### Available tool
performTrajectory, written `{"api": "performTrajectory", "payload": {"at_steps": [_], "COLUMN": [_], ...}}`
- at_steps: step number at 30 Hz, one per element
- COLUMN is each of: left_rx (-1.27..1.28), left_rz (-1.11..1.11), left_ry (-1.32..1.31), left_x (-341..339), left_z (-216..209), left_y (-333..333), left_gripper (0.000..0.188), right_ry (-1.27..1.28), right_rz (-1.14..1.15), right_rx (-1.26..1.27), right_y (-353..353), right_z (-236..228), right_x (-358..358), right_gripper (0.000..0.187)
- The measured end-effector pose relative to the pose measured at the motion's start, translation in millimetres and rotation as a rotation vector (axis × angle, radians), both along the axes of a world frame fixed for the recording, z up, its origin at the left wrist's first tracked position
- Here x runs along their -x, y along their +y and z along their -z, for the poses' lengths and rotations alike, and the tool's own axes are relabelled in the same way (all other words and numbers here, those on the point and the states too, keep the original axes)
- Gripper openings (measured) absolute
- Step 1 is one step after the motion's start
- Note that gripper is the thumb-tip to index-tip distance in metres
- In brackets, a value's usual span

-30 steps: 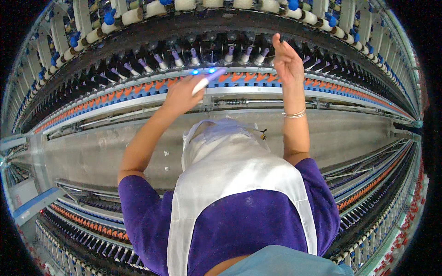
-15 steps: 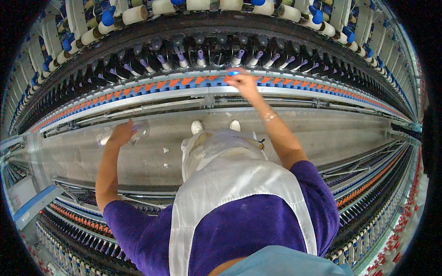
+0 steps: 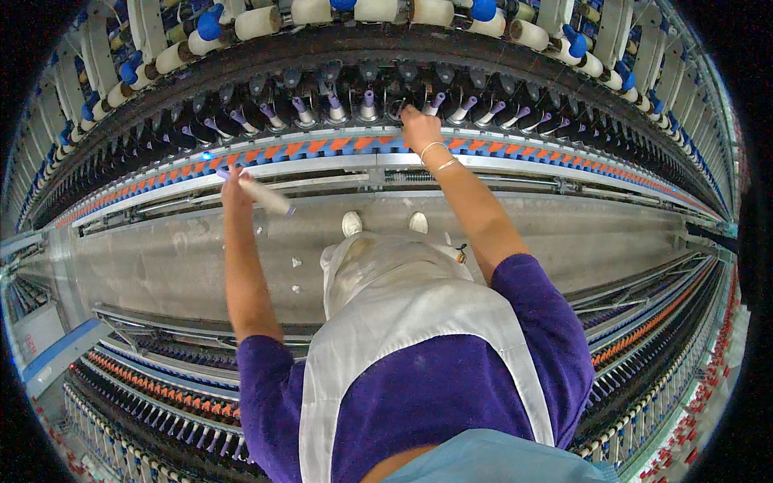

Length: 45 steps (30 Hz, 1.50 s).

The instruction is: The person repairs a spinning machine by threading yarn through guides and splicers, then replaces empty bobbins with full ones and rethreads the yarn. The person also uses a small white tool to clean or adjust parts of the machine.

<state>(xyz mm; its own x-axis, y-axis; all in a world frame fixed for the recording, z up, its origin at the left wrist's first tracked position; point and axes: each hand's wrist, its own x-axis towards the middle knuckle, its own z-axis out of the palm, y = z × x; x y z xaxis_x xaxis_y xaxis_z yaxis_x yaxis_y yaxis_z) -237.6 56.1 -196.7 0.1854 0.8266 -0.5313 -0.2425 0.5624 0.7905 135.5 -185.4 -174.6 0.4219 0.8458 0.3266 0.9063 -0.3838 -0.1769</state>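
Note:
My left hand is closed around a yarn bobbin, a slim purple tube wound with off-white yarn. The bobbin slants over the aisle just in front of the machine's rail, with bare purple showing at both ends. My right hand reaches into the spindle row, its fingers bent together at a spindle place between two standing bobbins. What those fingers grip, if anything, is hidden. To its right stands a purple-tipped bobbin; to its left is another bobbin, upright on its spindle.
An orange-and-blue strip runs along the machine below the spindles, with a small blue light on it. Thick off-white rolls line the top. Behind me is a second machine. Lint bits lie on the floor.
My left hand has risen towards the rail, turning the bobbin. My right hand moved from above the strip up to the spindle. The blue light now shows farther left.

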Motion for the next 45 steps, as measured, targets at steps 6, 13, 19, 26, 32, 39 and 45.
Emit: {"api": "performTrajectory", "payload": {"at_steps": [6,13,19,26,32,39,45], "left_rx": [-0.428,-0.977,-0.823,-0.912,-1.350,0.258,0.299], "left_rz": [0.440,0.803,0.616,0.270,0.195,0.151,0.032], "left_ry": [0.041,0.136,0.087,0.689,0.516,-0.153,-0.170], "left_x": [-144.6,-313.9,-326.4,-349.9,-294.1,-284.9,-324.7], "left_z": [-77.8,-152.0,-147.0,-53.9,12.2,180.8,248.8], "left_y": [-110.1,-143.5,-141.8,-188.1,-215.7,-198.4,-175.4], "left_gripper": [0.034,0.029,0.037,0.067,0.059,0.038,0.061], "right_ry": [-0.082,0.120,0.892,1.398,1.355,1.241,0.677], "right_rz": [0.025,0.190,-0.110,-0.327,-0.640,-0.532,-0.289], "right_rx": [-0.599,0.471,0.335,-0.672,-0.888,-0.514,-0.449], "right_y": [-83.3,-187.4,-223.1,-214.7,-144.0,-80.3,-23.4], "right_z": [-95.9,-116.5,-133.1,-238.1,-312.7,-361.5,-324.0], "right_x": [-21.2,-35.1,-28.3,-42.4,-18.9,22.0,-31.4], "right_gripper": [0.011,0.012,0.014,0.032,0.025,0.021,0.021]}}
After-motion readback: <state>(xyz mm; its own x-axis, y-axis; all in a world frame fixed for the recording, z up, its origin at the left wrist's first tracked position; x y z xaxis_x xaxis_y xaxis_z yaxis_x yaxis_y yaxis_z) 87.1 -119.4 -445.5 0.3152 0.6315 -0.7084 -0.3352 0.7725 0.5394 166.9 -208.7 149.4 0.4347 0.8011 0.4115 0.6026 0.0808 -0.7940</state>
